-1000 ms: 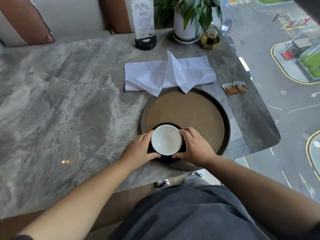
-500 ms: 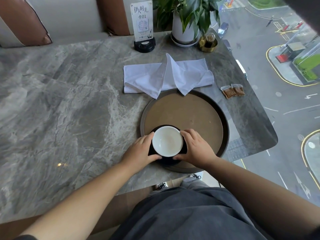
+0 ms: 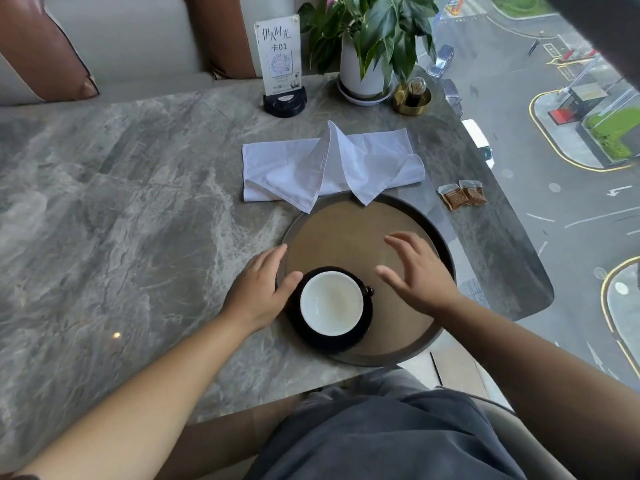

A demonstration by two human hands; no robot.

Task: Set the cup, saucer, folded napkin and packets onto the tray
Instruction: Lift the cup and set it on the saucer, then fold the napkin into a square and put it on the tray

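A white-lined cup (image 3: pixel 331 303) stands on a black saucer (image 3: pixel 360 336) at the near left of the round brown tray (image 3: pixel 353 237). My left hand (image 3: pixel 258 291) rests open beside the saucer, thumb near the cup's rim. Over the tray's right half hovers my right hand (image 3: pixel 417 271), fingers spread, holding nothing. A white napkin (image 3: pixel 294 168) lies loosely folded on the table just beyond the tray, two corners draped over its far rim. Two brown packets (image 3: pixel 463 195) sit on the table right of the tray.
A grey marble table (image 3: pixel 121 220) ends near my lap and at the right, by a window over a street. At the back stand a sign holder (image 3: pixel 282 64), a potted plant (image 3: pixel 367 71) and a small brass dish (image 3: pixel 412 97).
Both hands have let go of the cup and saucer, which now rest on the tray. My right hand has lifted and moved away to the right; my left hand has opened.
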